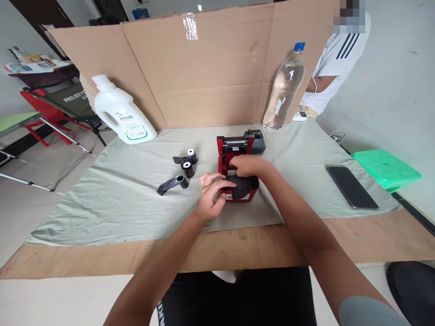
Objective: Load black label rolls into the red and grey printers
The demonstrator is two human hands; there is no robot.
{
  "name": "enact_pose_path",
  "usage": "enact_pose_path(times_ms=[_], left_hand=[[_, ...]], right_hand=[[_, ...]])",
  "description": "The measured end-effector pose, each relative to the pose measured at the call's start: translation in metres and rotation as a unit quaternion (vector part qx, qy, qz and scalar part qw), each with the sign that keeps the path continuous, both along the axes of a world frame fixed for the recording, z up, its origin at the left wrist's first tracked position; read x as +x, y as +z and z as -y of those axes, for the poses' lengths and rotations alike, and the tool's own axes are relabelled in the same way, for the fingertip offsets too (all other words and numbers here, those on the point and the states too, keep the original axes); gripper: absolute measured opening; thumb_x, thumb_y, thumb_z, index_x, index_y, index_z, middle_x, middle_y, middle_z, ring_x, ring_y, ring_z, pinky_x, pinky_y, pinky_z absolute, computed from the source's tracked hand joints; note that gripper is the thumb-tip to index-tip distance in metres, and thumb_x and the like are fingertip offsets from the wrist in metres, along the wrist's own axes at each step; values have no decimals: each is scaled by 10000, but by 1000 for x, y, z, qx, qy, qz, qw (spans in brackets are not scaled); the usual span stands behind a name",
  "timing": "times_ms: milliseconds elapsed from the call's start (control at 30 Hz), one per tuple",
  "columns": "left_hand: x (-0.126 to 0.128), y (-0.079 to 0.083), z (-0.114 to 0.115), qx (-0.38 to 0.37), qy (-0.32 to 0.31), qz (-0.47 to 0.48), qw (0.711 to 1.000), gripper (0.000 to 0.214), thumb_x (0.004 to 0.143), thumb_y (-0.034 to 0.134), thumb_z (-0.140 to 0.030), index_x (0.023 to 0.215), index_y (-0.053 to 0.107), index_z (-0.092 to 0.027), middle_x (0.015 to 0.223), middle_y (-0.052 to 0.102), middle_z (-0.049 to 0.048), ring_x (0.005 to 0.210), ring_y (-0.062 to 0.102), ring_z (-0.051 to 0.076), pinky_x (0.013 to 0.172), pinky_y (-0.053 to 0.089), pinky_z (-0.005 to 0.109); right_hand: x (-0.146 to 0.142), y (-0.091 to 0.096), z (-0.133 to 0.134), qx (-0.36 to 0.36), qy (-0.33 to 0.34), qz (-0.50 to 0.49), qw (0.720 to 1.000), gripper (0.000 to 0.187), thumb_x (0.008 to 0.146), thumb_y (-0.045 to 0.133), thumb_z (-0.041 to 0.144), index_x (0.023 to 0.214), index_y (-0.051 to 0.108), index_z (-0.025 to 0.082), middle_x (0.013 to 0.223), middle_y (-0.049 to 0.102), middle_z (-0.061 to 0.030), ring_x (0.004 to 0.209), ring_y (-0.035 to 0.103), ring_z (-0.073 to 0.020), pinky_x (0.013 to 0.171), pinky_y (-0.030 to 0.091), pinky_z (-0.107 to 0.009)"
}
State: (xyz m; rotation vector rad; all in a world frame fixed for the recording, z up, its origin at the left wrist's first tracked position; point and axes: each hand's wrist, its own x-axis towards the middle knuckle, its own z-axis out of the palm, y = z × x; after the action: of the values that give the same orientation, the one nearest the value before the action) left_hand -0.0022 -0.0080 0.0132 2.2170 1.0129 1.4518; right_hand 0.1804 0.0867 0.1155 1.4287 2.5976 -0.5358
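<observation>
In the head view, a small red printer (224,159) stands with its lid raised on the cloth. A dark strip (241,187) hangs over its front edge. My left hand (211,197) is open at the printer's near left side, fingers stretched across the strip and the thumb apart by the front. Reaching into the printer from the right, my right hand (245,165) has its fingers curled down inside. What those fingers hold, if anything, is hidden. To the left lie three small rolls of black paper (187,169), two with loose dark tails.
Behind the printer sits a dark grey device (257,142). A white detergent bottle (125,113) and a clear water bottle (284,88) lean on the cardboard screen (217,81). A phone (350,186) lies right, near a green stool (385,168). A person (340,59) is behind the screen.
</observation>
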Motion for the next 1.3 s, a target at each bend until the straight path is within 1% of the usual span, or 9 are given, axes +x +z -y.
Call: enact_pose_path(times_ms=[200,367,467,567,667,733,900,1033,1300], left_hand=[[-2,3,-1,8,17,49,999,226,912,579,-375,1063,727,-295,1028,792,65,1103,657,320,1071,416,548],[-6,3,-10,12,54,169,984,216,985,600,-398,1142,672,-269,1114,731,81,1105,654,272,1039,482,472],[-8,5,-15,-55,45,239,968,302,980,659,-473,1191,641,-258,1094,713,61,1016,667,217,978,517,388],[-8,9,-18,-134,51,257,956,455,944,665,-638,1154,668,-235,1015,711,41,935,665,198,898,526,336],[-10,12,-19,-154,64,253,953,540,890,665,-740,956,710,-206,859,691,21,831,633,190,809,513,316],[-11,12,-19,-152,59,270,949,517,877,701,-716,924,714,-201,846,696,19,819,631,182,796,509,307],[-12,8,-22,-140,31,315,938,459,832,845,-536,1155,700,-245,989,699,15,893,646,160,853,505,279],[-12,5,-24,-154,9,313,937,485,848,822,-571,1181,681,-247,912,671,-1,805,625,142,780,498,265],[-14,4,-28,-134,19,316,939,459,853,828,-549,1167,686,-245,802,603,-30,713,566,110,728,494,248]], right_hand=[[12,7,3,7,31,-71,997,235,773,684,54,706,543,230,899,697,-89,808,606,-249,698,392,-336],[28,30,27,5,26,-176,984,63,924,610,187,957,581,233,898,677,-56,753,578,-232,705,364,-336],[22,35,38,2,64,-231,971,129,952,582,259,1076,573,227,975,669,-48,830,591,-227,726,381,-323],[8,29,42,3,127,-291,948,156,939,578,273,1087,572,224,1044,642,-52,919,580,-222,780,412,-318],[-3,20,42,28,136,-329,934,152,924,581,266,1068,590,219,1077,619,-61,936,565,-215,807,417,-320],[-5,16,41,26,128,-340,931,166,924,604,294,1070,605,216,1058,630,-53,904,561,-205,791,409,-314],[-4,8,34,-41,56,-369,927,203,969,584,360,1088,631,202,903,637,-9,816,570,-181,728,396,-301],[-7,0,30,-25,92,-409,908,227,909,614,228,1133,634,201,883,600,11,795,537,-162,736,396,-298],[-10,-4,29,-59,72,-439,894,207,925,612,258,1126,630,214,904,628,8,799,556,-163,733,421,-305]])
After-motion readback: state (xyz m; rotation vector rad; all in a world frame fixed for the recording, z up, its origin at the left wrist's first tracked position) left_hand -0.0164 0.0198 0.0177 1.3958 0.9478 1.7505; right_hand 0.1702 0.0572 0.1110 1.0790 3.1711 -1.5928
